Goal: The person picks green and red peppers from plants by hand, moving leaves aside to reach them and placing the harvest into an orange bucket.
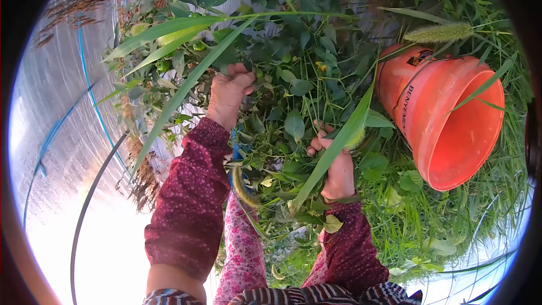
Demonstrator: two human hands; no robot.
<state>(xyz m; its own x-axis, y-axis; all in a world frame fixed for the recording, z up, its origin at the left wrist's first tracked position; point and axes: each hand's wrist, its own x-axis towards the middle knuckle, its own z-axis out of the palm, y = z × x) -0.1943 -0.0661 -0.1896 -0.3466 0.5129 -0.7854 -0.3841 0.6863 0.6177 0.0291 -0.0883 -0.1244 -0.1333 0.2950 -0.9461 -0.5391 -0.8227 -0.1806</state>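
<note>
My left hand (227, 95) reaches into the leafy green plants (294, 125), its fingers curled closed among the foliage. Whatever those fingers hold, if anything, cannot be made out. Lower and to the right, my right hand (337, 165) has its fingers bent together around thin stems and leaves. A long grass blade (339, 146) crosses in front of that hand and hides part of it. Small green round fruits (162, 65) show among the leaves to the left of my left hand.
An orange-red bucket (407, 104) lies tilted at the right, mouth toward the lower right and empty inside. Bristly grass heads (439, 33) hang over it. Transparent plastic sheeting (59, 107) with blue cord (89, 87) and a dark hose (84, 209) runs along the left.
</note>
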